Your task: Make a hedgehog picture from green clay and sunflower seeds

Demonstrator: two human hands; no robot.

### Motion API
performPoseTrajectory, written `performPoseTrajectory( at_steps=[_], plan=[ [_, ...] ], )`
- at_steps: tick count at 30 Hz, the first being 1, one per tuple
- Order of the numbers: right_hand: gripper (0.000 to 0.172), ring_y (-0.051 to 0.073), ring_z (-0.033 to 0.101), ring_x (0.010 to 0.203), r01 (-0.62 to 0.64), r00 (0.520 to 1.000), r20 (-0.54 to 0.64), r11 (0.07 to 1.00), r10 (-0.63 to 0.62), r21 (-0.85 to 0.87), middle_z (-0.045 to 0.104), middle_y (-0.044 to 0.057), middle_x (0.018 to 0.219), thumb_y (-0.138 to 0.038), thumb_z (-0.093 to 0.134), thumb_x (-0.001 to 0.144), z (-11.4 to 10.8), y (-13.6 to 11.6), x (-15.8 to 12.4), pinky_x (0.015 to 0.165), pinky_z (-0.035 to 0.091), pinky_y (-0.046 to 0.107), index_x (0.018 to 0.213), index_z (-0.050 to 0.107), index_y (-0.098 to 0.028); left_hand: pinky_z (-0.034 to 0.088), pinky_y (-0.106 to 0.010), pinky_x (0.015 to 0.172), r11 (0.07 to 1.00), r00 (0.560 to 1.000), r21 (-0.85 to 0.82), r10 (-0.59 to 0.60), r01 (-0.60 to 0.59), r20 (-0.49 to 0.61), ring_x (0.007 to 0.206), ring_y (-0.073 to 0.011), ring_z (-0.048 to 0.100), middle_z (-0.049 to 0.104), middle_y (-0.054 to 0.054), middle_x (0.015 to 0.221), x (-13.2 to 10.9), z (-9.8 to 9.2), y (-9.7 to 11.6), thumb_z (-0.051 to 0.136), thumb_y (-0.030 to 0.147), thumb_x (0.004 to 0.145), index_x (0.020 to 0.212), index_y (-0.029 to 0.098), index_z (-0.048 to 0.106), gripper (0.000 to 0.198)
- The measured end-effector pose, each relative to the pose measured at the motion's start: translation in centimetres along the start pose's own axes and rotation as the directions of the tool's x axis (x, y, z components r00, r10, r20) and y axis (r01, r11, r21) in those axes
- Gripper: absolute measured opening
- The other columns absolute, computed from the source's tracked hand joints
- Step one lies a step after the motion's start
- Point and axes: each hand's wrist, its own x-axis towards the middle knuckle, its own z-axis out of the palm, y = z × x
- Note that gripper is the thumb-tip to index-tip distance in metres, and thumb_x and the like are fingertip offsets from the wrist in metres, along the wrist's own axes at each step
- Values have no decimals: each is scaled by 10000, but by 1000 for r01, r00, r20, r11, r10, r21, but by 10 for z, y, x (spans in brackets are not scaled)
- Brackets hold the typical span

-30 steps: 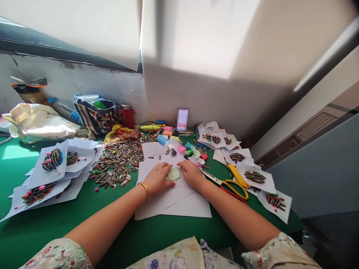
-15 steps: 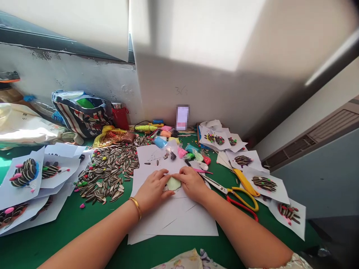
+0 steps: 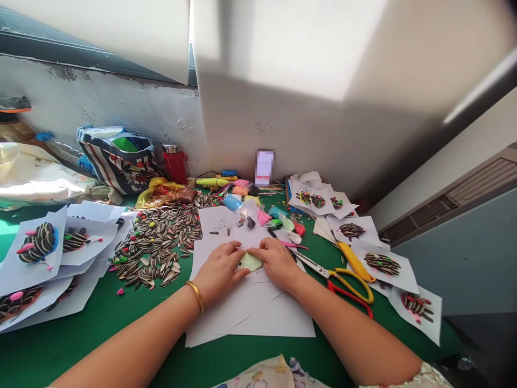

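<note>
The fingers (image 3: 236,252) of the left hand (image 3: 216,272) and right hand (image 3: 277,264) pressed flat either side of the green clay (image 3: 249,262) between their tips, where too hard a push could smear it across the paper (image 3: 266,320)

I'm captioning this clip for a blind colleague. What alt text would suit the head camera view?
The left hand and right hand rest on pale green clay on white paper sheets. Around them on a green table lie striped sunflower seeds, yellow-handled scissors and seed-and-clay pictures on paper.
</note>
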Motion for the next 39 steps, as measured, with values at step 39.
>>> performPoseTrajectory(
  at_steps=[39],
  plan=[
    [489,226,502,1085,41,999,32,997,-43,65,587,86,1163,-23,477,841,-16,4,-14,969,433,367,1237,660,-244,384,-490,1063,999,998,12,38,-39,51,1199,-305,476,538,-109,1333,0,-2,4,561,538,897,1354,204,528,566]
  ],
)
